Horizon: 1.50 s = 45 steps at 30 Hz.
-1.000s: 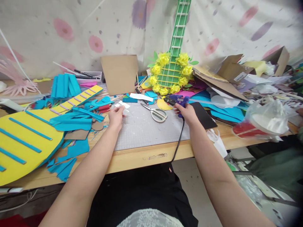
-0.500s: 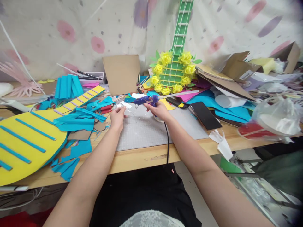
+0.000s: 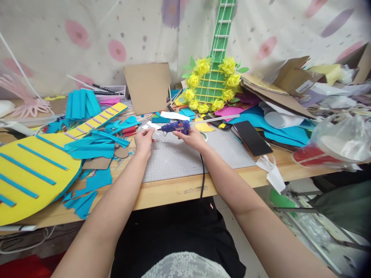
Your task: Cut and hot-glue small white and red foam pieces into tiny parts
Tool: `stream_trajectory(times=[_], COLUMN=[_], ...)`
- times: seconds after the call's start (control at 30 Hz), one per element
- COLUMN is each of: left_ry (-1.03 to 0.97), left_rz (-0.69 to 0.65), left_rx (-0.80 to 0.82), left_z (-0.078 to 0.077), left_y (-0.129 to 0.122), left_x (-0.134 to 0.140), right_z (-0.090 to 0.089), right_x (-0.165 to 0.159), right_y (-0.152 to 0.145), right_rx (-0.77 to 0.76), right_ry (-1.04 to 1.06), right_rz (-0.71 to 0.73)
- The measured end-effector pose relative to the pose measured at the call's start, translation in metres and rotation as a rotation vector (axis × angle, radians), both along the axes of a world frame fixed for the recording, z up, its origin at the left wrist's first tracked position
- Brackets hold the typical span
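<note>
My right hand is wrapped round a blue hot glue gun, its nozzle pointing left. A long translucent glue stick pokes out of the gun's back, and a black cord hangs over the table edge. My left hand pinches a thin white strip just beside the nozzle; its ends are too small to make out. Both hands are above a grey cutting mat. Behind the left fingers lie small white pieces.
A yellow guitar-shaped cutout and blue scraps cover the left. A green guitar model with yellow flowers stands behind. To the right are a phone, blue sheets and a bagged red-and-white tub.
The glue gun has shifted slightly left and down, its nozzle nearer my left fingers. A roll of tape now shows behind my right wrist. My left hand keeps its pinch.
</note>
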<state>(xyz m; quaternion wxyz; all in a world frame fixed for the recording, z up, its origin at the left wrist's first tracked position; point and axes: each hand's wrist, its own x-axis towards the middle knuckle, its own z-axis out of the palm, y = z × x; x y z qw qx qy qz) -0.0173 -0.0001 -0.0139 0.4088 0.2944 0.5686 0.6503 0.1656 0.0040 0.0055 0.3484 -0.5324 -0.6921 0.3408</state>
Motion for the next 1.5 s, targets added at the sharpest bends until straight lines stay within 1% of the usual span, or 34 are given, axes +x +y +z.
stream_trajectory(times=[0.2, 0.4, 0.6, 0.97, 1.17, 1.5], left_ry=[-0.001, 0.010, 0.031, 0.032, 0.038, 0.059], left_rz=[0.005, -0.002, -0.010, -0.004, -0.005, -0.008], left_rx=[-0.011, -0.018, 0.000, -0.011, -0.012, -0.007], left_z=[0.0009, 0.0006, 0.0008, 0.0030, 0.0037, 0.0022], left_y=[-0.0004, -0.0004, -0.0009, -0.0018, -0.0024, -0.0022], left_x=[0.0006, 0.0005, 0.0009, 0.0025, 0.0033, 0.0038], right_z=[-0.0041, -0.0022, 0.0001, -0.0014, 0.0008, 0.0034], right_x=[-0.0002, -0.0006, -0.0006, -0.0010, -0.0020, -0.0026], right_y=[0.0023, 0.0004, -0.0011, -0.0002, -0.0010, -0.0023], right_rx=[0.005, 0.034, 0.031, 0.038, 0.080, 0.102], right_ry=[-0.010, -0.024, -0.018, 0.009, -0.042, -0.104], right_rz=[-0.008, -0.019, -0.012, -0.031, -0.002, -0.023])
